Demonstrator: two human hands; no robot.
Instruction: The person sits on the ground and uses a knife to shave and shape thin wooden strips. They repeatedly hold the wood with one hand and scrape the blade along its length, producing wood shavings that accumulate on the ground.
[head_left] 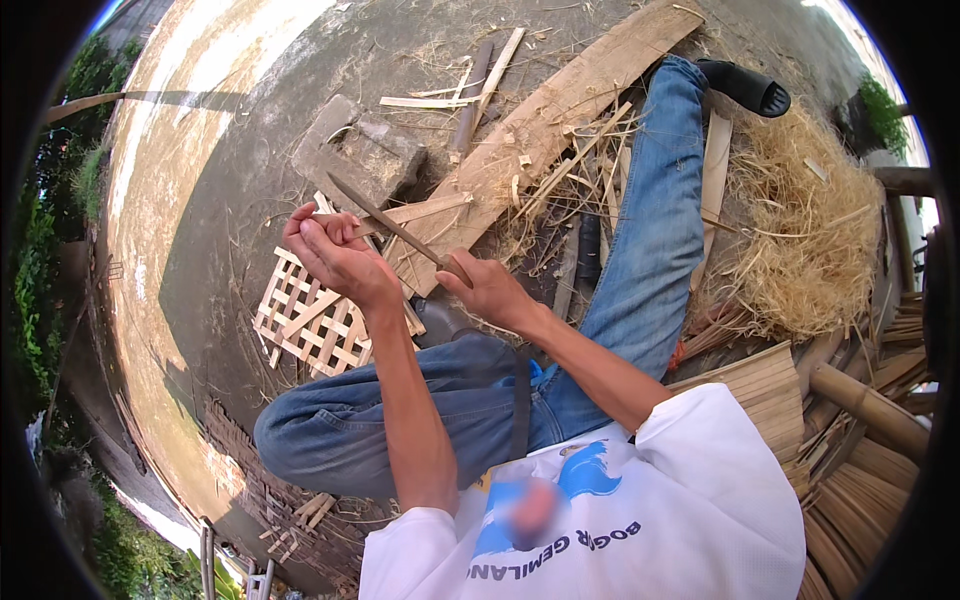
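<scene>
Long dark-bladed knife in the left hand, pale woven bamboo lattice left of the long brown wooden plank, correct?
Wrong hand: the head view shows the long dark-bladed knife in the right hand, not the left hand. The pale woven bamboo lattice is indeed left of the long brown wooden plank.

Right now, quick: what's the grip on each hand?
Left hand: partly curled; whether it holds the pale strip beside it cannot be told.
Right hand: closed, holding the knife.
</scene>
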